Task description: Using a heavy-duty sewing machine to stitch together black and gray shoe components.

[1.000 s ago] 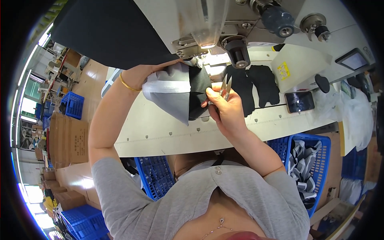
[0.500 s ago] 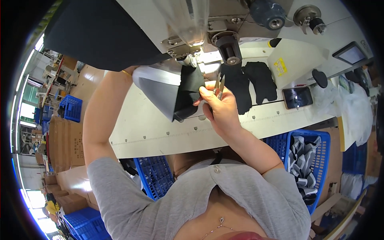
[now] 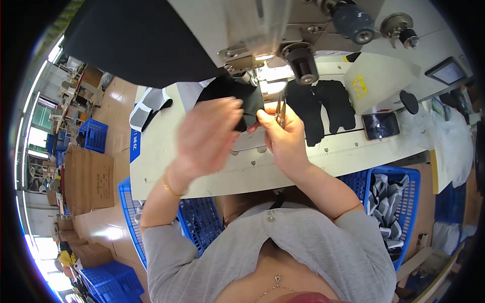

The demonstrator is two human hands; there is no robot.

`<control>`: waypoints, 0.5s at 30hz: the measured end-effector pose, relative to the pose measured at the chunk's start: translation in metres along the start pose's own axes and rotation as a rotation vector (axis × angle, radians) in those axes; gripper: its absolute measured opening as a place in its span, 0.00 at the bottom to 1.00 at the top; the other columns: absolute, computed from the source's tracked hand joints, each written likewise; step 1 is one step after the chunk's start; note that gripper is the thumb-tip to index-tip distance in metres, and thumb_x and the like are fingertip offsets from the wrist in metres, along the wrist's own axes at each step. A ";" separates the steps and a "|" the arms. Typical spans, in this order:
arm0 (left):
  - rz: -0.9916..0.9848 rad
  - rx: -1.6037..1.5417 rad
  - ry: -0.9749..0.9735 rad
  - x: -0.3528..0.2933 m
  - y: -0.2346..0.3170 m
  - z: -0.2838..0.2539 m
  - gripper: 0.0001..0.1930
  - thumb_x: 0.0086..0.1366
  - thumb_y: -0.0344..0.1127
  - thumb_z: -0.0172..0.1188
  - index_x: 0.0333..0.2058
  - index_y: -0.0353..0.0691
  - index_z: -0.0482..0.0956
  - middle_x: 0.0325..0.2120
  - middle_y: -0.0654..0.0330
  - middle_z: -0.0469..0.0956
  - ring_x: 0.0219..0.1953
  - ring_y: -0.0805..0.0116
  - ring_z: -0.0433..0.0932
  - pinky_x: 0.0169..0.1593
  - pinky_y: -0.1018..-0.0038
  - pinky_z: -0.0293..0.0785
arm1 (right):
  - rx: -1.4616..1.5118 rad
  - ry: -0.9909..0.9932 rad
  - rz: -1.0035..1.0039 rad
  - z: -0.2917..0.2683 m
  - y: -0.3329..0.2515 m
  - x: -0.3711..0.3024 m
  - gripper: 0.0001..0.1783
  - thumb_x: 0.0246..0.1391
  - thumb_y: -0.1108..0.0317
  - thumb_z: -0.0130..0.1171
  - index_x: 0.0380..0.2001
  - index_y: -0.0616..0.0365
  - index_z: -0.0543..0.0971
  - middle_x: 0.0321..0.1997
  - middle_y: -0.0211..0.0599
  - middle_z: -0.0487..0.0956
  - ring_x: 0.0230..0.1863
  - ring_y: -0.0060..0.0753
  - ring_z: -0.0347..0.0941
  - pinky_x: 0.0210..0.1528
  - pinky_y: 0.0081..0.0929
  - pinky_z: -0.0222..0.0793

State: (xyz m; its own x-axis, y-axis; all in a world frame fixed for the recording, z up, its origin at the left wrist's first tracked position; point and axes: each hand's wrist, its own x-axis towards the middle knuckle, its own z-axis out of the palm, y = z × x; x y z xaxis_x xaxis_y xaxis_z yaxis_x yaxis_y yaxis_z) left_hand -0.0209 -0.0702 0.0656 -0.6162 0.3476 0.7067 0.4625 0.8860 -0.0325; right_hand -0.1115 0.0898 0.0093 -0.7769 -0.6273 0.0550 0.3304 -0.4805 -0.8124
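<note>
A black fabric piece (image 3: 217, 91) lies under the sewing machine's needle area (image 3: 250, 73), its right edge pinched in my right hand (image 3: 287, 139). That same hand keeps small metal scissors (image 3: 281, 108) tucked in the fingers, blades pointing away from me. My left hand (image 3: 209, 134) is smeared by motion over the near left part of the black piece, so its fingers cannot be read. Two black cut fabric pieces (image 3: 306, 108) lie side by side, right of the needle. A white, grey and black piece (image 3: 146, 108) rests at the table's left end.
The machine head overhangs the far side, with a large dark panel (image 3: 141, 45) at upper left. A phone (image 3: 380, 126) lies on the right of the white table (image 3: 227, 182). Blue baskets (image 3: 414, 202) with fabric pieces stand below both sides.
My left hand has come from behind the grey-white part at the left toward me, over the black piece. That grey-white part no longer stands up in front. My right hand has stayed nearly in place.
</note>
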 end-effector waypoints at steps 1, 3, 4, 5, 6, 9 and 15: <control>-0.022 -0.079 0.016 0.012 0.009 0.012 0.16 0.56 0.29 0.63 0.41 0.25 0.79 0.44 0.46 0.79 0.49 0.46 0.78 0.54 0.58 0.75 | 0.036 -0.011 -0.005 0.000 0.000 -0.001 0.03 0.64 0.73 0.53 0.38 0.61 0.73 0.34 0.32 0.77 0.32 0.22 0.76 0.38 0.20 0.71; -0.075 -0.129 -0.021 0.006 0.007 0.031 0.16 0.58 0.30 0.63 0.43 0.25 0.79 0.46 0.46 0.79 0.50 0.48 0.78 0.54 0.58 0.75 | 0.042 -0.015 -0.082 0.000 0.005 -0.003 0.04 0.64 0.72 0.54 0.39 0.60 0.73 0.33 0.31 0.79 0.28 0.15 0.73 0.31 0.14 0.67; -0.073 -0.111 -0.008 0.003 0.005 0.035 0.15 0.58 0.29 0.62 0.42 0.25 0.79 0.45 0.46 0.79 0.50 0.49 0.78 0.54 0.58 0.75 | 0.011 -0.004 -0.054 -0.003 0.006 -0.002 0.04 0.64 0.72 0.54 0.40 0.59 0.74 0.32 0.30 0.79 0.25 0.12 0.70 0.26 0.12 0.64; -0.071 -0.093 0.005 0.001 0.003 0.038 0.14 0.58 0.28 0.62 0.42 0.26 0.80 0.45 0.46 0.79 0.49 0.50 0.79 0.55 0.59 0.75 | -0.020 0.008 -0.026 -0.005 0.006 -0.001 0.05 0.64 0.71 0.54 0.40 0.58 0.75 0.30 0.28 0.79 0.22 0.08 0.67 0.22 0.10 0.60; -0.069 -0.097 0.008 0.000 0.002 0.039 0.14 0.58 0.28 0.62 0.42 0.26 0.80 0.45 0.46 0.79 0.49 0.50 0.79 0.55 0.59 0.75 | -0.023 0.012 -0.029 -0.004 0.006 -0.002 0.05 0.64 0.71 0.54 0.40 0.58 0.75 0.30 0.28 0.79 0.22 0.08 0.67 0.22 0.10 0.60; -0.104 -0.128 0.008 -0.003 0.001 0.038 0.13 0.58 0.27 0.62 0.41 0.26 0.80 0.44 0.47 0.80 0.48 0.50 0.80 0.54 0.60 0.76 | -0.036 0.046 -0.021 0.001 0.004 -0.004 0.06 0.64 0.70 0.54 0.41 0.57 0.76 0.29 0.26 0.80 0.19 0.04 0.60 0.18 0.09 0.53; -0.087 -0.086 0.020 0.003 0.000 0.038 0.12 0.57 0.26 0.62 0.40 0.26 0.81 0.42 0.47 0.81 0.47 0.51 0.80 0.53 0.60 0.77 | -0.034 0.050 -0.024 0.003 0.003 -0.004 0.08 0.64 0.69 0.54 0.44 0.58 0.77 0.30 0.27 0.80 0.18 0.04 0.60 0.18 0.09 0.54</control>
State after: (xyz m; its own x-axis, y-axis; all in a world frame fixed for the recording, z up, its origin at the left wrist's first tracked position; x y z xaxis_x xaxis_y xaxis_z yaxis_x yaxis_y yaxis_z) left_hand -0.0469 -0.0581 0.0412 -0.6440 0.2636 0.7181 0.4613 0.8827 0.0896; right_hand -0.1058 0.0893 0.0086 -0.8105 -0.5839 0.0457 0.2942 -0.4734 -0.8303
